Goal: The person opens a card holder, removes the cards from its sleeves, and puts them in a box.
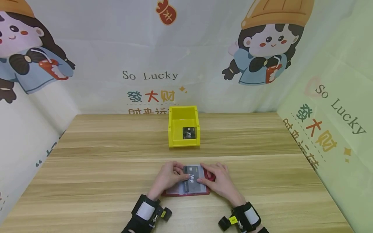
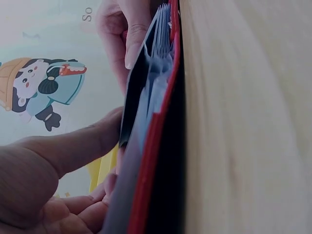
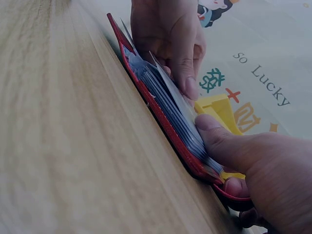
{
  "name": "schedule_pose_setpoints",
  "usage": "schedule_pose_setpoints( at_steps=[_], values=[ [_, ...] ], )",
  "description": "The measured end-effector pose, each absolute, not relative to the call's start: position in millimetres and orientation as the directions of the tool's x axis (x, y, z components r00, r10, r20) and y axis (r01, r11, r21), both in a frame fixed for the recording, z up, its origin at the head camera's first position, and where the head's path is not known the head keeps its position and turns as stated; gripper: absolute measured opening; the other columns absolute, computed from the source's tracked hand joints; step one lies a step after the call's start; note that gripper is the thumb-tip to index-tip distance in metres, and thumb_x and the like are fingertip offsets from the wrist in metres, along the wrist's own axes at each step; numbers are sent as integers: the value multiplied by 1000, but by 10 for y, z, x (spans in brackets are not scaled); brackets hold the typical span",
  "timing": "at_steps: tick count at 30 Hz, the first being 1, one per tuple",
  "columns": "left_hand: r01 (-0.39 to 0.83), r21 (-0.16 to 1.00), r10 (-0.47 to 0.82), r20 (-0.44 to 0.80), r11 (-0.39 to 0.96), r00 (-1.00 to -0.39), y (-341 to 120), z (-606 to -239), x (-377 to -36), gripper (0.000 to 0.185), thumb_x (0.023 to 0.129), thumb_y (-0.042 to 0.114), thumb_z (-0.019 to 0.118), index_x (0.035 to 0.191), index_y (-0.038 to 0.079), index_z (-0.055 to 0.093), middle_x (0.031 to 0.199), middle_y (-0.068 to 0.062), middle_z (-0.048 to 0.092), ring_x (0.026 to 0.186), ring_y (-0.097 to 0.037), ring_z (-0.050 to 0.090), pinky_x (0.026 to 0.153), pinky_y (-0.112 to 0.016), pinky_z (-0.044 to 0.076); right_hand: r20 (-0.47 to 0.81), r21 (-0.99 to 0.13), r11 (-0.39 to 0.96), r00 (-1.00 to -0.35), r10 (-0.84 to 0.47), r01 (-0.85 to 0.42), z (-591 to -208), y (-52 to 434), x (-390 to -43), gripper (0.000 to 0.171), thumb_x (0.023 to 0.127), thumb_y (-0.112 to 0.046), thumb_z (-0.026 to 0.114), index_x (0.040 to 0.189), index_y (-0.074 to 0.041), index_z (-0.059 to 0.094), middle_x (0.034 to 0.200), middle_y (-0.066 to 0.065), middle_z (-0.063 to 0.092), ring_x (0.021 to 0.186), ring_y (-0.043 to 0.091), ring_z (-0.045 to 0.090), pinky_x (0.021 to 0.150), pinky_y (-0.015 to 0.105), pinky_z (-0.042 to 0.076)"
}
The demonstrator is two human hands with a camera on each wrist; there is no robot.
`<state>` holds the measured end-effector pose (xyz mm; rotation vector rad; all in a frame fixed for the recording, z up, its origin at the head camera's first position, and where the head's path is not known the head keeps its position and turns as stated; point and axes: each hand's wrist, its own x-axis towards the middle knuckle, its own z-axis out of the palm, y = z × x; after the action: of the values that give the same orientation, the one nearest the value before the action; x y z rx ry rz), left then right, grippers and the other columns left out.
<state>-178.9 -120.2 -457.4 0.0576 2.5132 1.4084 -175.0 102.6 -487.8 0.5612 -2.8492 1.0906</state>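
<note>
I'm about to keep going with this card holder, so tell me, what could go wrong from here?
1. The black card is only pinched at its edges by the left hand and right hand, so it could slip, or bend if forced into a sleeve.
2. The holder lies loose on the table; pushing may slide it.
3. The clear sleeves are fanned, so the card could catch on the wrong one.

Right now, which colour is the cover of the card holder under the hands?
The card holder has a red cover; the right wrist view shows it best.
</note>
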Motion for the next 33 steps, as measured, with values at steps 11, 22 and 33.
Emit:
schedule_pose_setpoints(
  at_steps=[11, 22, 33],
  values=[
    [-97, 844, 150, -205, 528, -967, -1204, -4566, -1789, 37, 84, 12, 81, 114, -2, 64, 80, -5, 68, 69, -12, 55, 63, -23, 42, 157, -635, 695, -937, -313, -338, -4881, 1023, -1753, 58, 82, -35, 82, 133, -12, 66, 72, -10, 43, 81, 10, 35, 85, 34, 23],
    [-98, 875, 158, -193, 474, -968, -1233, -4549, -1786, 35, 84, 4, 78, 117, -4, 65, 78, -5, 63, 67, -12, 53, 60, -22, 42, 164, -636, 690, -934, -316, -345, -4875, 1027, -1761, 58, 82, -35, 82, 132, -11, 66, 72, -11, 44, 81, 10, 35, 85, 34, 23],
    [-143, 903, 103, -201, 406, -974, -1290, -4546, -1736, 43, 84, 4, 77, 124, -3, 62, 84, -6, 66, 71, -12, 60, 65, -23, 49, 147, -644, 689, -938, -313, -331, -4884, 1032, -1755, 57, 83, -35, 82, 133, -12, 67, 71, -10, 41, 82, 11, 36, 86, 34, 22]
  ],
)
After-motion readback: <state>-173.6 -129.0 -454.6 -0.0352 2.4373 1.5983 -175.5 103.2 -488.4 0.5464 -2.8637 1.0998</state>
